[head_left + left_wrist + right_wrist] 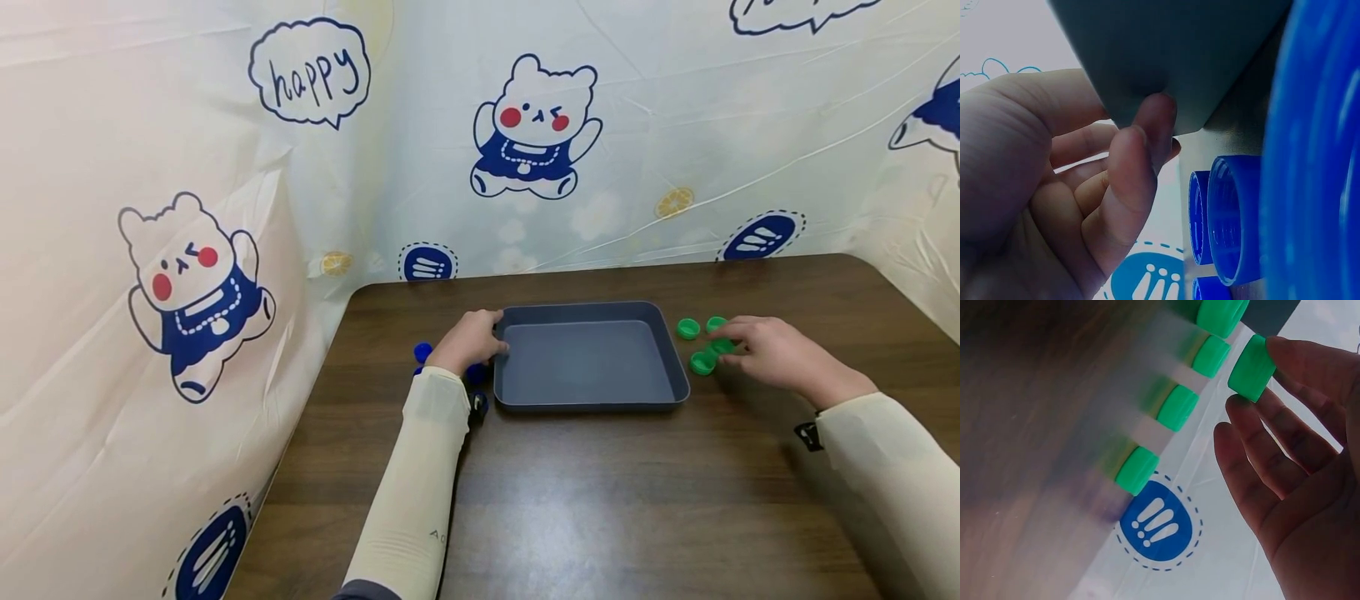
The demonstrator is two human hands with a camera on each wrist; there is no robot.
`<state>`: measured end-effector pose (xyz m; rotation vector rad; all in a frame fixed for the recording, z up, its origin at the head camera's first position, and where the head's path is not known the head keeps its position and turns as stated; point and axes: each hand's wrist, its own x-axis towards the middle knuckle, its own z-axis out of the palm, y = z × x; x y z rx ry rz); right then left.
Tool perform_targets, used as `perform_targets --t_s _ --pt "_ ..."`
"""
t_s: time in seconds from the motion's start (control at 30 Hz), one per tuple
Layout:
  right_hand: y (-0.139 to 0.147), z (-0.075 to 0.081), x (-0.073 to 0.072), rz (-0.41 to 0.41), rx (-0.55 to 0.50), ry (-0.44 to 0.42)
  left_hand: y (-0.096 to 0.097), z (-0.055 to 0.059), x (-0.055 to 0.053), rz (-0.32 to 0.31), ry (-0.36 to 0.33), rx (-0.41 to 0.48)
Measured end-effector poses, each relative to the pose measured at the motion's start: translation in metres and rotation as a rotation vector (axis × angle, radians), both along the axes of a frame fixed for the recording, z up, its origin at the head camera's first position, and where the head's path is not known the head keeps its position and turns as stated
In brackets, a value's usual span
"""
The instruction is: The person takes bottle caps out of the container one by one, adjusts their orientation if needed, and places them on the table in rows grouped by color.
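Observation:
A shallow dark grey tray (588, 354) lies on the table. My left hand (465, 342) holds its left edge; in the left wrist view, fingertips press against the tray's wall (1166, 50). Several blue bottle caps (422, 352) lie around this hand, partly hidden by it; one blue cap (1316, 156) looms very close to the left wrist camera. Right of the tray, my right hand (776, 354) pinches a green bottle cap (1252, 369) between thumb and fingers, lifted off the table. Other green caps (687, 328) stand on the table near it.
The brown wooden table (570, 500) stretches in front of the tray. A printed cloth curtain (420, 150) with bear figures hangs behind the table and along its left side.

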<state>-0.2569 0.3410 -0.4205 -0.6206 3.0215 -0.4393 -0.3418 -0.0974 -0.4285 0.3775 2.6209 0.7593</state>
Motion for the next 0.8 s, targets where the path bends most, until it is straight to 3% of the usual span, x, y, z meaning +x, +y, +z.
perform_targets --t_s 0.8 --pt "0.018 -0.011 0.000 -0.027 0.015 -0.055 0.001 0.002 0.001 0.006 -0.005 -0.006"
